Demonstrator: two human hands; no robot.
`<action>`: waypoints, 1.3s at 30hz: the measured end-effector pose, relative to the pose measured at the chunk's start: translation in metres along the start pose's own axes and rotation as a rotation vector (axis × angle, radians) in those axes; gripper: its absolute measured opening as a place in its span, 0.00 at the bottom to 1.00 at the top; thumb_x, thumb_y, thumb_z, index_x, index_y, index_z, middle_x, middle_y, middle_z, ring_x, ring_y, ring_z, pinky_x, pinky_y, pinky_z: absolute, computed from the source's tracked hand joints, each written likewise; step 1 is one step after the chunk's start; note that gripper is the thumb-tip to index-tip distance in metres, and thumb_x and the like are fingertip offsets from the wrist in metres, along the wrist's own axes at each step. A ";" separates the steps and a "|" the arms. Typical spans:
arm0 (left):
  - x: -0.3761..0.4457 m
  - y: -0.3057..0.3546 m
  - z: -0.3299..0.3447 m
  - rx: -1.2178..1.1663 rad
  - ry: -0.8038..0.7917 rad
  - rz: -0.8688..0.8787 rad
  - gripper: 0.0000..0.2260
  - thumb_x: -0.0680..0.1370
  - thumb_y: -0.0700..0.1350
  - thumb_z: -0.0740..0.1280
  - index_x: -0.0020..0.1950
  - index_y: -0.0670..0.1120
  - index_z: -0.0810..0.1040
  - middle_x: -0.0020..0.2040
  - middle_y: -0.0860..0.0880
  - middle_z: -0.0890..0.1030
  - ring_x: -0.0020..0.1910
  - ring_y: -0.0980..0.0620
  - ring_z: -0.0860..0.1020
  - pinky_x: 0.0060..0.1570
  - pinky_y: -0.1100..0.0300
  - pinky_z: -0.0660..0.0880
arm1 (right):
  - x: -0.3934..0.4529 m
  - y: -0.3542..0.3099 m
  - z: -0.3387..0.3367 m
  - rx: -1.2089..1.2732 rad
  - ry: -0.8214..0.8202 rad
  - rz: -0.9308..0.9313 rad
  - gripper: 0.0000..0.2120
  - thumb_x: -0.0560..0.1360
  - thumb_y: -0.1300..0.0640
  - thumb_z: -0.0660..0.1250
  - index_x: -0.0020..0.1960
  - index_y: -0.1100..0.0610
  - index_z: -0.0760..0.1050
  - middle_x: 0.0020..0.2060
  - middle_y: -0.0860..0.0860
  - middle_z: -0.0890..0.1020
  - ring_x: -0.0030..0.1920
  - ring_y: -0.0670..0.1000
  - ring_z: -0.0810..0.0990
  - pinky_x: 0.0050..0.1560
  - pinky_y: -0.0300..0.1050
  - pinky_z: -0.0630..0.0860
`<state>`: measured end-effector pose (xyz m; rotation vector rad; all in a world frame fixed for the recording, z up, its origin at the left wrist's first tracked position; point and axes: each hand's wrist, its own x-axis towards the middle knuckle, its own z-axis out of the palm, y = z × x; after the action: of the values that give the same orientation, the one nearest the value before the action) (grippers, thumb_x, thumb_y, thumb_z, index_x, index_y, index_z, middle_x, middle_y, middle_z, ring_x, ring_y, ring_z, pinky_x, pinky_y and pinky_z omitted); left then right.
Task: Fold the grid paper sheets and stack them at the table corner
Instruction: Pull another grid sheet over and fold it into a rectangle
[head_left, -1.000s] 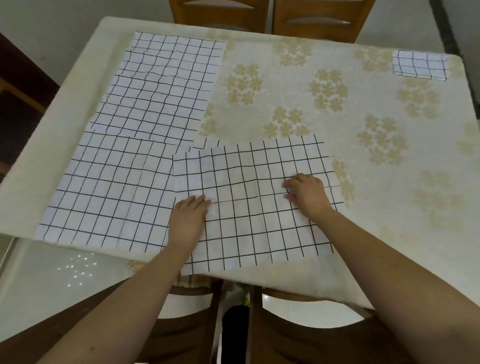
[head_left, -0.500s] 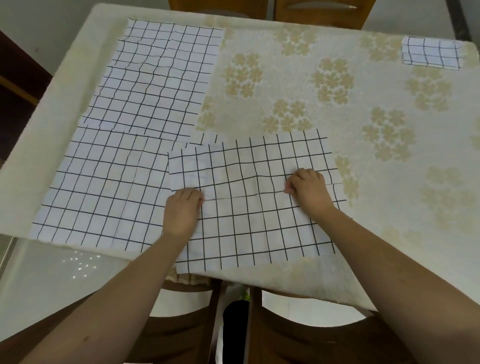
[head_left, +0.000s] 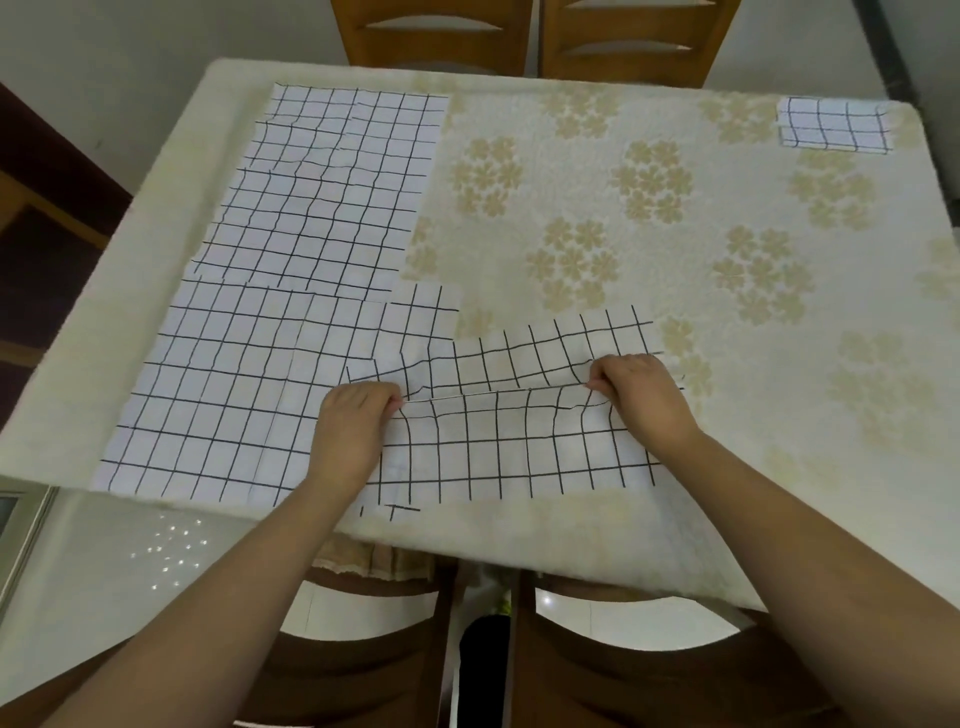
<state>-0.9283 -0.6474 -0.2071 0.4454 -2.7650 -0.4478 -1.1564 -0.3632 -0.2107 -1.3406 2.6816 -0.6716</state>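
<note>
both hands, left hand (head_left: 353, 426) and right hand (head_left: 641, 397), pinch the black-gridded white paper sheet (head_left: 519, 447) along a raised mid crease by the table's near edge. uneven pulling could skew that fold or crumple it.

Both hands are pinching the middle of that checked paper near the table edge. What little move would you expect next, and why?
Probably carrying the pinched ridge away from the person to lay the sheet in half. The left hand and right hand each pinch the white black-gridded paper sheet along a raised crease, and its far part still lies flat on the cream floral tablecloth. A small folded grid paper already sits at the far right corner.
</note>
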 end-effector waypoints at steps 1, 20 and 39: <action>0.002 0.001 -0.006 0.001 -0.004 0.005 0.10 0.79 0.45 0.59 0.45 0.44 0.79 0.40 0.50 0.82 0.39 0.48 0.79 0.49 0.53 0.69 | -0.001 -0.003 -0.004 -0.013 0.019 -0.009 0.05 0.77 0.59 0.68 0.43 0.59 0.77 0.33 0.51 0.81 0.33 0.56 0.78 0.45 0.50 0.72; 0.063 -0.054 -0.118 0.040 0.103 0.398 0.11 0.72 0.33 0.68 0.54 0.41 0.81 0.46 0.43 0.83 0.46 0.43 0.79 0.50 0.53 0.73 | -0.032 -0.061 -0.072 -0.290 0.288 0.088 0.06 0.71 0.69 0.70 0.45 0.61 0.81 0.39 0.58 0.83 0.38 0.61 0.80 0.40 0.52 0.76; -0.055 -0.112 -0.052 0.066 -0.195 0.188 0.10 0.70 0.34 0.72 0.48 0.44 0.84 0.54 0.43 0.82 0.54 0.41 0.79 0.53 0.43 0.76 | -0.140 -0.145 0.039 -0.243 -0.232 0.268 0.19 0.71 0.48 0.70 0.60 0.50 0.78 0.58 0.50 0.79 0.59 0.55 0.76 0.57 0.53 0.71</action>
<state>-0.8330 -0.7424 -0.2119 0.1611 -2.9808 -0.3729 -0.9524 -0.3442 -0.2042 -0.9976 2.7393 -0.1568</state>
